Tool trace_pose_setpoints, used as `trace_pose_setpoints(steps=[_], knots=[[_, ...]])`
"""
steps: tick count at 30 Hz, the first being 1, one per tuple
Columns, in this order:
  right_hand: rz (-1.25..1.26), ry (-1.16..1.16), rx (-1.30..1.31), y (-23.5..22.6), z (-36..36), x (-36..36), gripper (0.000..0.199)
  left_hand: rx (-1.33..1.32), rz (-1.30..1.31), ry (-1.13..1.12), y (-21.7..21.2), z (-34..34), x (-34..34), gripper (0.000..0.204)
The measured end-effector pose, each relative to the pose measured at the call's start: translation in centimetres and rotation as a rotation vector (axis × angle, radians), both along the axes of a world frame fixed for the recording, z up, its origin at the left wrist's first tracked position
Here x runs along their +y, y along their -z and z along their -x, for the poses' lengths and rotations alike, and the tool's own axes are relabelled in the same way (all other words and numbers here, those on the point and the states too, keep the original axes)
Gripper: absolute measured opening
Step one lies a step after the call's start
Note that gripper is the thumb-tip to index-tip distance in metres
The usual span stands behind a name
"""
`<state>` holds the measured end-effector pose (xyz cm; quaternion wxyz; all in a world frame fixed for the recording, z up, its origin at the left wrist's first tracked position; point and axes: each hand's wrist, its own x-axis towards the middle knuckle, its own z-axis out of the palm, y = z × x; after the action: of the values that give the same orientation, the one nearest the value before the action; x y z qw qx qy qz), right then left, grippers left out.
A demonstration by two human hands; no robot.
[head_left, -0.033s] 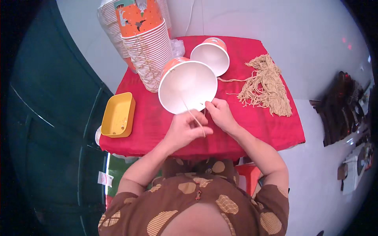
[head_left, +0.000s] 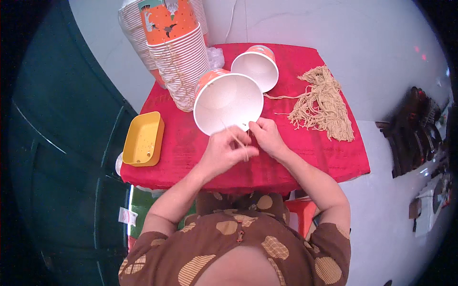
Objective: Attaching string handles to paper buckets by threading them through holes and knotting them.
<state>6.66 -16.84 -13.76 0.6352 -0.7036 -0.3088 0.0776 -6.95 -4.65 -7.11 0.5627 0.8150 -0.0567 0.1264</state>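
Note:
A large paper tub [head_left: 226, 102], white inside and orange outside, lies tipped with its mouth toward me. A length of thin beige twine [head_left: 235, 138] runs across my left hand [head_left: 228, 151], which is bent around it just below the tub's rim. My right hand [head_left: 268, 137] pinches with thumb and forefinger at the rim's lower right, beside a small dark hole. A short stretch of twine shows just under those fingertips; exactly how it passes through the rim is hidden.
Behind it lies a second tub [head_left: 257, 71]. A tall stack of tubs [head_left: 179, 66] stands at the back left, with a yellow tray [head_left: 142, 143] nearer me. A bundle of cut twine [head_left: 324, 105] rests on the red tablecloth [head_left: 305, 157] at the right.
My left hand has shifted slightly up and the twine across it has moved a little. The tub's lower rim has risen slightly. My right hand keeps its pinch at the rim.

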Motion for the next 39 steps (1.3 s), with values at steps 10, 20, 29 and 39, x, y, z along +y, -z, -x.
trace_pose_setpoints(steps=[10,20,29,39], knots=[[0.097,-0.147,-0.171,2.0,-4.3,0.4,0.026,-0.058,-0.505,-0.318,3.5,-9.1,3.2,0.015],[0.093,-0.107,-0.266,4.3,-5.3,1.1,0.025,0.078,-0.503,-0.25,5.2,-9.5,3.3,0.015],[0.283,-0.126,-0.36,2.7,-5.4,0.2,0.028,0.129,-0.514,-0.268,6.8,-9.9,3.1,0.019],[0.381,-0.043,-0.367,1.6,-4.6,-2.1,0.019,0.184,-0.427,-0.324,6.5,-9.9,2.4,0.021]])
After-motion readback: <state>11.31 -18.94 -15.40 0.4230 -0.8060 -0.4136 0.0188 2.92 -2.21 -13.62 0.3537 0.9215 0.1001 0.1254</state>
